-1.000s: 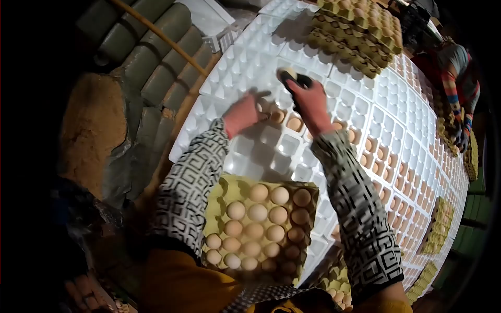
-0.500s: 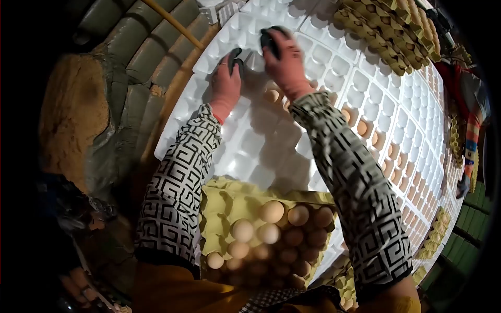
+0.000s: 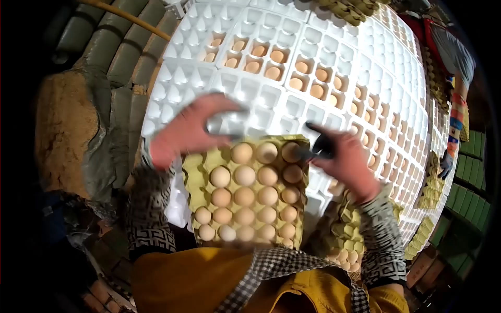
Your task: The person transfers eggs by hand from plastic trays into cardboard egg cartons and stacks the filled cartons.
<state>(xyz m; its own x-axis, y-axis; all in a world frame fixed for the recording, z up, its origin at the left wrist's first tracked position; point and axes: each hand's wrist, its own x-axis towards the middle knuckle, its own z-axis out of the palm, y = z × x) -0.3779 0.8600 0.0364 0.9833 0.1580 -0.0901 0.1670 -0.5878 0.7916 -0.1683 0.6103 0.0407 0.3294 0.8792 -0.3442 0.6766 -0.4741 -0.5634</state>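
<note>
My left hand (image 3: 195,128), in a pink glove with dark fingertips, is blurred above the far left edge of a yellow-green egg tray (image 3: 195,180). Its fingers and thumb are spread with nothing between them. My right hand (image 3: 342,159), gloved the same way, is at the tray's far right corner. Its fingers are apart, and a dark fingertip is beside or touching a brown egg (image 3: 291,152); contact is unclear. More brown eggs (image 3: 244,176) fill much of the tray, while several cups on its left side are bare. White moulded trays (image 3: 235,86) spread out beyond.
Some white-tray cells hold brown eggs (image 3: 277,56). Stacked egg trays (image 3: 347,10) stand at the far edge, and another tray (image 3: 350,229) with eggs is near my right forearm. At right is another person's striped sleeve (image 3: 457,112). Grey padded rolls (image 3: 99,34) lie at left.
Both hands have come back from the white trays toward me, to the egg tray. The view has shifted, and brown eggs in the white cells now show where my hands and arms were.
</note>
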